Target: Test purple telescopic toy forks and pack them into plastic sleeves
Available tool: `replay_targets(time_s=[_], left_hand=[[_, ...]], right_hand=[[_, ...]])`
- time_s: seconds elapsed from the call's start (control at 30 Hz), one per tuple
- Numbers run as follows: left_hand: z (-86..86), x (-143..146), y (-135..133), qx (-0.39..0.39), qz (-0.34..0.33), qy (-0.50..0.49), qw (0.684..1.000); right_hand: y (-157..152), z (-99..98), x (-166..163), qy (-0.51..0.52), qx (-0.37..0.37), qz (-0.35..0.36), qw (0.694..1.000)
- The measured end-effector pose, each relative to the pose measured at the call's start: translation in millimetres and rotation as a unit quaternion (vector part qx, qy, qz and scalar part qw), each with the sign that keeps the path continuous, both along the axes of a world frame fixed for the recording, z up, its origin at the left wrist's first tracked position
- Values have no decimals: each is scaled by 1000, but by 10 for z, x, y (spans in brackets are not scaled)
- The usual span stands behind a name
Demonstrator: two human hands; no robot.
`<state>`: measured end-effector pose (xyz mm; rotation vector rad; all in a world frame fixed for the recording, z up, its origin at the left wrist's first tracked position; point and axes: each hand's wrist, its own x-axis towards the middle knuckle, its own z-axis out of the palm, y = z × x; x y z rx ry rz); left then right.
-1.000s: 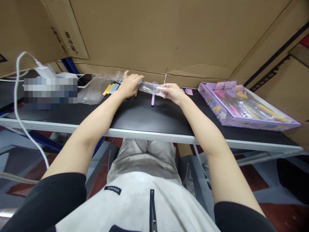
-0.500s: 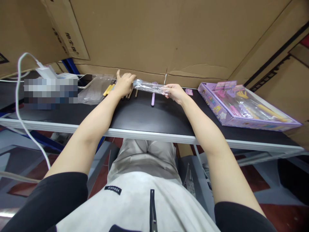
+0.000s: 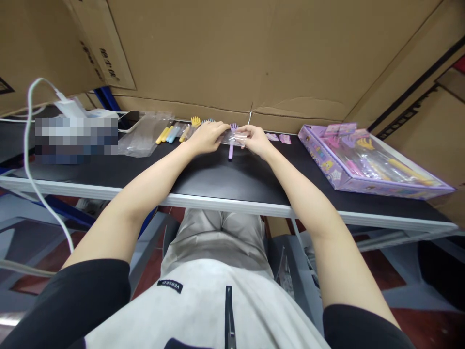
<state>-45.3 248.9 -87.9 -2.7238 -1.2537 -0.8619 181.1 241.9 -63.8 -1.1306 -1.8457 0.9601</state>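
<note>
A crinkled clear plastic sleeve [image 3: 235, 139] stretches between my two hands above the black tabletop. My left hand [image 3: 209, 137] has its fingers closed at the sleeve's left end. At the other end, my right hand [image 3: 256, 140] pinches the plastic. Beneath the sleeve lies a purple claw-headed back scratcher [image 3: 231, 152], its claw pointing away from me. Just left of my left hand are several more back scratchers, with a yellow claw [image 3: 195, 121] and yellow and light blue handles [image 3: 173, 134]; my hand partly covers this group.
Small pink cards [image 3: 285, 139] lie right of my right hand. A purple display box [image 3: 337, 179] with several wrapped back scratchers stands at the right. Leftward are a clear plastic bag [image 3: 140, 140], a phone [image 3: 130, 120] and a white cable [image 3: 27, 145]. Cardboard [image 3: 225, 58] walls the back.
My left hand has moved right towards my right hand, and the sleeve span between them is shorter. The yellow claw and the light blue handles are now uncovered.
</note>
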Motion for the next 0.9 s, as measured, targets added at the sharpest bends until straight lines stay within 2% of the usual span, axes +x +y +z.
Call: replay_targets(time_s=[0.07, 0.13, 0.27, 0.43, 0.7, 0.8, 0.9], left_hand=[[-4, -9, 14, -3, -12, 5, 1000], [0, -18, 24, -5, -21, 5, 1000], [26, -14, 7, -8, -27, 9, 1000], [44, -6, -27, -2, -15, 15, 1000], [96, -24, -22, -24, 24, 31, 999], [146, -126, 12, -37, 60, 60, 996], [170, -328, 81, -45, 126, 80, 988]], right_hand=[[1, -18, 25, -81, 105, 2, 991], [-11, -10, 51, -164, 190, 21, 968], [-46, 32, 75, -278, 266, 52, 922], [-49, 42, 67, -319, 281, 52, 904], [-30, 29, 69, -325, 266, 40, 907], [17, -1, 103, -314, 257, 31, 913], [78, -47, 149, -313, 244, 24, 918]])
